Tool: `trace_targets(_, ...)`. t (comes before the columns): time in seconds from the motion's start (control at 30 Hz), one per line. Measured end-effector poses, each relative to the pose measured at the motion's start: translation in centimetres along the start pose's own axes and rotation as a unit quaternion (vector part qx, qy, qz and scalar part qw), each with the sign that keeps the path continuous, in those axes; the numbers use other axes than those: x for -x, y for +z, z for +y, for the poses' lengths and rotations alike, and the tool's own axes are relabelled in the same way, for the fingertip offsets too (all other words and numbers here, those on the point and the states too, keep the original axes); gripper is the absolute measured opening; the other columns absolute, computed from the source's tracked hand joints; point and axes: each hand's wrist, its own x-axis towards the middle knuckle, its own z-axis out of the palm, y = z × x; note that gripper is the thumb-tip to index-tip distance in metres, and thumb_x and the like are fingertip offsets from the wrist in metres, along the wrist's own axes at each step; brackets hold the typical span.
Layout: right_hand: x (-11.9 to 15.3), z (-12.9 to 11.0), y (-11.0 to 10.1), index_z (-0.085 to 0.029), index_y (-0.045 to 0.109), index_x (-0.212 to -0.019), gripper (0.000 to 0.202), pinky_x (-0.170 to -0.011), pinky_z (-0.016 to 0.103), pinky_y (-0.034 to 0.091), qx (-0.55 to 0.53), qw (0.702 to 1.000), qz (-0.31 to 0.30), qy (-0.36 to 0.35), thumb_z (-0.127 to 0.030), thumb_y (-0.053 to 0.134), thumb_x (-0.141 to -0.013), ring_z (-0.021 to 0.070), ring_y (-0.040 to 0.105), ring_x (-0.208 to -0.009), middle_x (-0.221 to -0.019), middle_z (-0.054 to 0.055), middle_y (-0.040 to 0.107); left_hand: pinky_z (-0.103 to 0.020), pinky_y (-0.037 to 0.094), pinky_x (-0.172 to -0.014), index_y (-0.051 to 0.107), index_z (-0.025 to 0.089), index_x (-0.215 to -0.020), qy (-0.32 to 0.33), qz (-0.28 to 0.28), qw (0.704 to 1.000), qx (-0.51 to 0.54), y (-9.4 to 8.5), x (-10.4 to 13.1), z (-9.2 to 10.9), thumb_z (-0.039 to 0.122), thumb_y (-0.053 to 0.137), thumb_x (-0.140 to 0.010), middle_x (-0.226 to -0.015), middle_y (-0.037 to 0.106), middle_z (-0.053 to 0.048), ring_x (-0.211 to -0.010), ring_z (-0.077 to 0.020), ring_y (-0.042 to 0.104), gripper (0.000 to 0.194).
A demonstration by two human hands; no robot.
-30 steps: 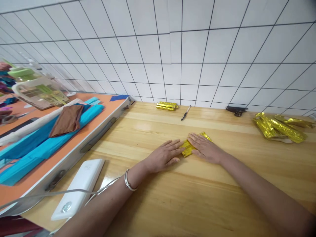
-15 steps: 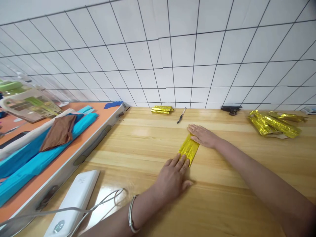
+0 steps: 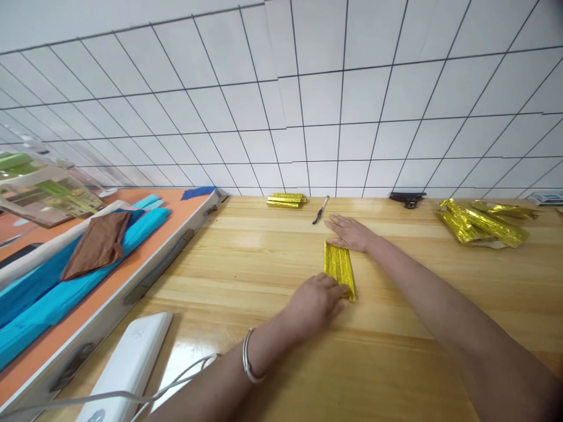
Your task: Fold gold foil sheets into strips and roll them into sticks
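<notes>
A flat, creased strip of gold foil (image 3: 338, 261) lies on the wooden table, one end away from me and the other close. My left hand (image 3: 317, 300), with a silver bangle at the wrist, has its fingers curled over the strip's near end; its thumb is partly hidden. At the far end, my right hand (image 3: 349, 232) lies flat with fingers stretched out, touching the strip's top edge. Beyond the hands, a small stack of folded gold foil (image 3: 285, 200) and a pen (image 3: 321, 211) rest by the wall.
Crumpled gold foil (image 3: 481, 223) lies at the right, with a black object (image 3: 408, 199) by the wall. On the left, a white power bank (image 3: 132, 357) trails a cable. A raised orange surface (image 3: 176, 202) holds blue rolls (image 3: 101, 264), brown material (image 3: 97, 243) and a clear container (image 3: 53, 199).
The gold strip has turned so that its near end points further right. My left fingers have gone from flat to curled over that end. My right hand has shifted slightly left and away.
</notes>
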Motion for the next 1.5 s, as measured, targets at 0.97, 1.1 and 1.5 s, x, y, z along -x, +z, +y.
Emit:
trace_targets(0.97,1.5,-3.3,-2.0,-0.016,0.032,-0.140,0.059,-0.107,0.042,0.023,0.024,0.999,0.033,0.010,-0.048,0.030,-0.090,0.0254,0.021,-0.135,-0.148,0.011,0.024,-0.045,0.020,-0.107,0.037,0.037,-0.134,0.025,0.005,0.996,-0.086,0.3,-2.3,-6.9,0.050,0.028,-0.093,-0.150,0.018,-0.003,-0.137,-0.0242,0.019,0.045)
trace_targets(1.1,5.4,-6.4,-2.2,-0.018,0.028,-0.141,0.056,-0.109,0.042,0.021,-0.001,0.997,0.072,0.022,-0.041,0.034,-0.090,0.0235,0.016,-0.137,-0.150,0.009,0.018,-0.046,0.019,-0.107,0.040,0.034,-0.134,0.024,0.013,0.996,-0.081,0.7,-2.3,-6.8,0.061,0.034,-0.086,-0.150,0.020,-0.005,-0.137,-0.0262,0.018,0.055)
trace_targets(1.5,11.8,-7.6,-2.4,-0.023,0.022,-0.144,0.072,-0.108,0.050,0.021,-0.058,0.998,-0.023,0.025,-0.057,0.041,-0.084,0.0280,0.015,-0.137,-0.150,0.010,0.018,-0.046,0.016,-0.107,0.035,0.031,-0.137,0.030,-0.012,0.996,-0.078,0.5,-2.4,-7.1,0.076,0.040,-0.072,-0.150,0.016,-0.007,-0.137,-0.0298,0.017,0.079)
